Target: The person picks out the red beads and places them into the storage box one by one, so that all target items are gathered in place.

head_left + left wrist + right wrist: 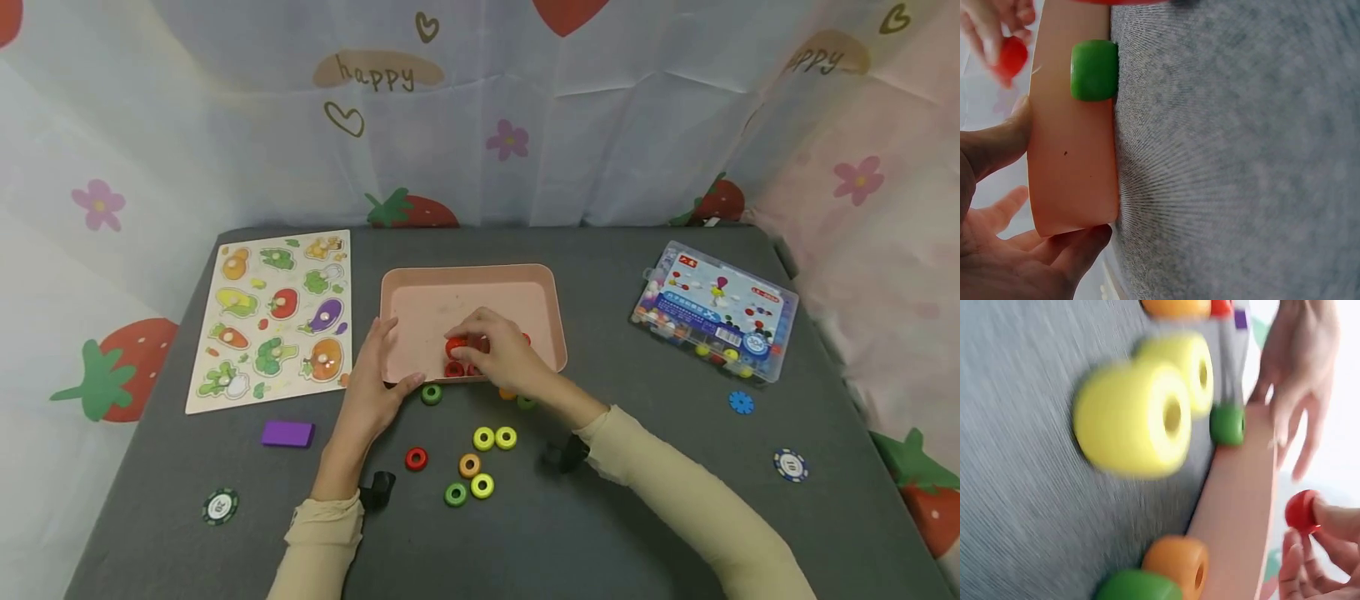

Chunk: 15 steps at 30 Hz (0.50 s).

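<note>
My right hand [501, 350] reaches over the near side of a pink tray [472, 273] and pinches a red bead [1301, 511] between thumb and fingertips. Below and beside it, more red beads [453, 368] sit in the tray along its near edge, partly covered by this hand. At the near left corner of the tray is my left hand [367, 390], its thumb at the front rim and its fingers, fairly straight, along the left side. A green bead [1094, 70] stands against the outside of the front wall.
Before the tray lie yellow beads [483, 438], an orange bead [469, 465], a green bead [455, 495] and a red bead [416, 458]. A vegetable puzzle board [283, 325], purple block [288, 434] and chip [220, 506] are left; a plastic bead case [716, 312] is right.
</note>
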{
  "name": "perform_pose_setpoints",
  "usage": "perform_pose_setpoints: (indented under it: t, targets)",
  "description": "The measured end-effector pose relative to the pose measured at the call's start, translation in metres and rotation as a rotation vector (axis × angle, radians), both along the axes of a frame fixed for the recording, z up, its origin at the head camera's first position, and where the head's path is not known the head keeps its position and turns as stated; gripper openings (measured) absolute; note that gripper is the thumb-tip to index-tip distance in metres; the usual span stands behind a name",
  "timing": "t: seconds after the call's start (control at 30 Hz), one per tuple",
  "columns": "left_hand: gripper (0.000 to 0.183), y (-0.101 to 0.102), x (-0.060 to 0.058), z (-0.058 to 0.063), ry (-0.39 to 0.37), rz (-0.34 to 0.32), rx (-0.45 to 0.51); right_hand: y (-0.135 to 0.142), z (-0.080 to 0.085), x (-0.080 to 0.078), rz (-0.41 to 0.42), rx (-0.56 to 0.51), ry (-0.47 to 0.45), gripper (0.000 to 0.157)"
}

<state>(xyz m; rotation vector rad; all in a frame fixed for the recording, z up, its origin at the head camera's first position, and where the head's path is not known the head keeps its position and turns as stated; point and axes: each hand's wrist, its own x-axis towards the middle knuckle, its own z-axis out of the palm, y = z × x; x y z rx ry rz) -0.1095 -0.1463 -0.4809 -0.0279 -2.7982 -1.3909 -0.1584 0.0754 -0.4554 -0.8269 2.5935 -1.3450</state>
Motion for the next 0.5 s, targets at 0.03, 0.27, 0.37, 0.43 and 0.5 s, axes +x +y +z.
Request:
perform_pose_setpoints:
  t: [0.03, 0.27, 0.37, 0.43, 0.5]
  targets:
    - [0.085, 0.0, 0.0, 0.0, -0.001, -0.001, 0.0, 0.001, -0.001, -0.005, -0.018, 0.021, -0.014, 0.025]
    - [0.085, 0.001, -0.001, -0.001, -0.015, 0.002, -0.004, 0.0, -0.009, -0.018, -0.048, 0.097, -0.091, 0.009]
    - [0.085, 0.0, -0.001, 0.0, -0.012, -0.003, -0.004, -0.001, -0.009, -0.019, -0.054, 0.097, -0.08, 0.007]
    - [0.085, 0.0, -0.001, 0.0, -0.012, -0.005, -0.005, -0.001, -0.008, -0.019, -0.056, 0.108, -0.068, 0.008]
    - [0.085, -0.001, 0.0, 0.0, -0.016, -0.005, -0.005, -0.001, -0.008, -0.019, -0.059, 0.118, -0.057, 0.008]
